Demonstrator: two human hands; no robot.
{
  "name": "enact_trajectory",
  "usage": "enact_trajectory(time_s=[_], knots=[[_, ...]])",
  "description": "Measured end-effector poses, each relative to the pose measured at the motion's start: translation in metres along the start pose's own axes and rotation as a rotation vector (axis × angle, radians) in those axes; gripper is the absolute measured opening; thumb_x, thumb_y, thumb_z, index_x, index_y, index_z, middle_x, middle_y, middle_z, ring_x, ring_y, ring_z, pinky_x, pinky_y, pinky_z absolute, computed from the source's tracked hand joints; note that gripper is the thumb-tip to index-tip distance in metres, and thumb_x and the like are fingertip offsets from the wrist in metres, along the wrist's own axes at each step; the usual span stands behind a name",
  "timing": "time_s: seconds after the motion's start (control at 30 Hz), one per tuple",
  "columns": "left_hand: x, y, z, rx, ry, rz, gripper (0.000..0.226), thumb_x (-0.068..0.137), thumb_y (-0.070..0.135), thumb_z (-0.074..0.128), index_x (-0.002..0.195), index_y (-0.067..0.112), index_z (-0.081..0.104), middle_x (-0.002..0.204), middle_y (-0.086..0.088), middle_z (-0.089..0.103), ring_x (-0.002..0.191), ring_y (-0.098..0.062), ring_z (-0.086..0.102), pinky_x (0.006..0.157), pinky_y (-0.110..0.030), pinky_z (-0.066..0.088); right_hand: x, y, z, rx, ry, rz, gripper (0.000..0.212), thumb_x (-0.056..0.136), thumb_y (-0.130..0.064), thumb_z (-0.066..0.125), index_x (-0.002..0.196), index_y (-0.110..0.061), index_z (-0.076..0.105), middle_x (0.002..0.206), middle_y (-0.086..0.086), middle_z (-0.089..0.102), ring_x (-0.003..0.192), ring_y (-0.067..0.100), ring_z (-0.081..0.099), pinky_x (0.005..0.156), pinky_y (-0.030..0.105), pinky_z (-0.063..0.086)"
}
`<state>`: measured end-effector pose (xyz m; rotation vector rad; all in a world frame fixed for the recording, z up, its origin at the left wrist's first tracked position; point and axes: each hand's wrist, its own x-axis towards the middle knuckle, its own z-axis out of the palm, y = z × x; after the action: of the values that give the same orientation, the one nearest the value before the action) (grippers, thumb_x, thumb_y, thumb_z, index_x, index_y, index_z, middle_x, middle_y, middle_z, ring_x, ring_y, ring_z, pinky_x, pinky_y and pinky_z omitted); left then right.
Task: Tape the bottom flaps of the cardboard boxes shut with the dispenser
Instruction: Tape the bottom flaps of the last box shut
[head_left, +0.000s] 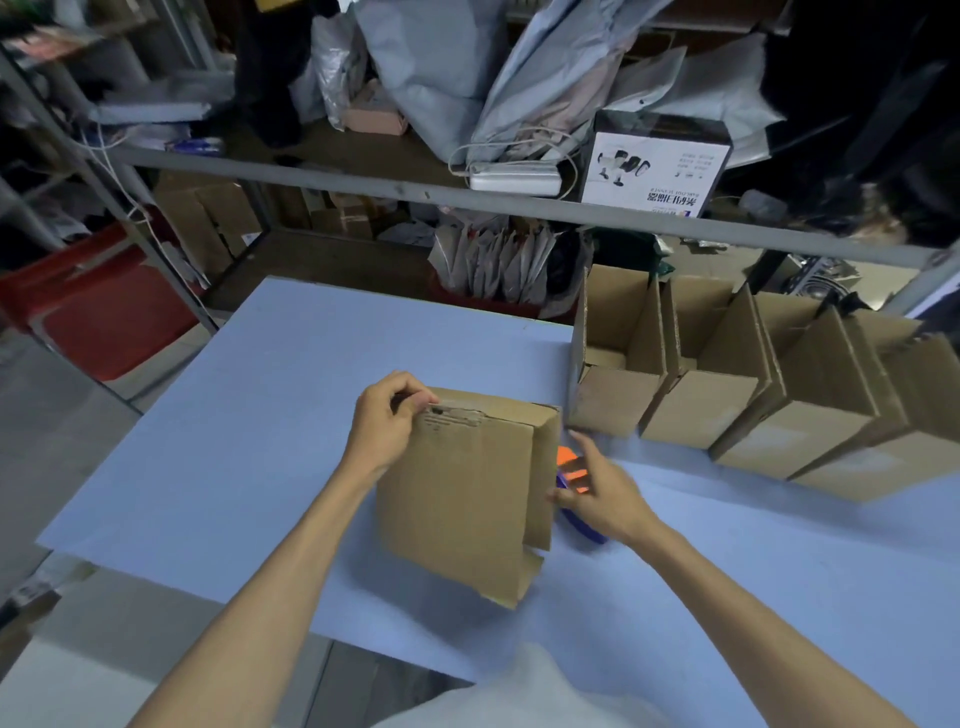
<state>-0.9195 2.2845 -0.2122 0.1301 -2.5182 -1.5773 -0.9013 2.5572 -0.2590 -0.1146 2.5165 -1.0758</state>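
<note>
A cardboard box (457, 493) stands tilted on the blue table (234, 441) in the middle of the head view, its closed flaps facing up and away. My left hand (387, 415) grips its top left edge, fingers curled over the rim. My right hand (597, 488) is beside the box's right side, fingers spread and relaxed, thumb near the side flap. Just behind that hand lies the tape dispenser (571, 467), orange and blue, mostly hidden by the hand and box.
A row of several open-topped cardboard boxes (727, 395) lines the table's right back edge. Metal shelving (467, 200) behind holds grey mailer bags, a white power strip (514, 182) and a printed product box (657, 166). A red bin (109, 317) sits on the floor at left.
</note>
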Motion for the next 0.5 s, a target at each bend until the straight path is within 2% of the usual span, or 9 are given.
enact_trajectory(time_s=[0.07,0.13,0.2,0.27,0.33,0.4,0.47,0.5], knots=[[0.001,0.001,0.003,0.003,0.018,-0.023,0.031,0.090,0.002,0.060,0.070,0.025,0.065,0.081,0.005,0.066,0.082,-0.005,0.060,0.077,-0.019,0.042,0.000,0.001,0.014,0.031,-0.015,-0.050,0.058,0.084,-0.010,0.068,0.133,-0.019,0.039,0.095,-0.011,0.061,0.082,0.005,0.062,0.067,0.010,0.043],[-0.001,0.003,0.009,0.107,0.082,-0.012,0.019,0.093,0.006,0.057,0.084,0.020,0.066,0.094,0.004,0.060,0.098,-0.017,0.054,0.088,-0.027,0.041,0.001,-0.005,0.022,0.081,0.074,-0.082,0.047,0.085,0.003,0.056,0.125,-0.020,0.046,0.087,-0.003,0.060,0.078,0.020,0.060,0.061,0.019,0.044],[-0.008,0.005,0.015,0.208,0.157,-0.043,0.015,0.094,0.015,0.058,0.108,0.018,0.061,0.114,0.000,0.046,0.110,-0.019,0.042,0.100,-0.032,0.036,0.001,-0.017,0.025,0.167,0.143,-0.090,0.046,0.085,0.006,0.046,0.120,-0.023,0.051,0.082,0.007,0.060,0.073,0.028,0.059,0.060,0.033,0.050],[-0.017,0.013,0.019,0.191,0.107,-0.127,0.033,0.091,0.035,0.062,0.118,0.019,0.053,0.120,0.000,0.040,0.117,-0.020,0.042,0.104,-0.037,0.037,0.004,-0.030,0.025,0.139,0.196,-0.104,0.044,0.087,0.001,0.045,0.124,-0.022,0.052,0.085,0.009,0.061,0.076,0.027,0.059,0.068,0.042,0.052],[-0.024,0.022,0.024,0.171,-0.036,-0.188,0.058,0.082,0.054,0.064,0.128,0.023,0.046,0.123,0.006,0.040,0.121,-0.016,0.045,0.104,-0.038,0.040,0.008,-0.042,0.023,0.095,0.245,-0.125,0.043,0.090,-0.004,0.046,0.130,-0.018,0.050,0.092,0.006,0.062,0.082,0.024,0.058,0.074,0.043,0.051],[-0.024,0.027,0.027,0.306,-0.152,-0.187,0.082,0.078,0.050,0.070,0.145,0.022,0.032,0.135,0.005,0.035,0.127,-0.016,0.041,0.105,-0.036,0.039,0.013,-0.050,0.021,0.094,0.284,-0.135,0.044,0.092,-0.007,0.045,0.135,-0.018,0.047,0.094,0.002,0.061,0.086,0.021,0.057,0.076,0.041,0.049],[-0.017,0.031,0.024,0.427,-0.176,-0.193,0.080,0.083,0.031,0.066,0.150,0.020,0.023,0.135,-0.003,0.035,0.122,-0.025,0.046,0.098,-0.035,0.042,0.018,-0.056,0.019,0.068,0.333,-0.123,0.048,0.093,-0.008,0.045,0.139,-0.021,0.041,0.090,0.000,0.059,0.083,0.019,0.055,0.073,0.039,0.048],[-0.012,0.032,0.022,0.442,-0.153,-0.197,0.073,0.086,0.022,0.062,0.149,0.022,0.027,0.130,-0.006,0.039,0.114,-0.028,0.051,0.092,-0.035,0.046,0.020,-0.060,0.018,0.041,0.364,-0.119,0.051,0.093,-0.009,0.045,0.142,-0.022,0.037,0.089,0.001,0.058,0.082,0.019,0.056,0.072,0.039,0.048]])
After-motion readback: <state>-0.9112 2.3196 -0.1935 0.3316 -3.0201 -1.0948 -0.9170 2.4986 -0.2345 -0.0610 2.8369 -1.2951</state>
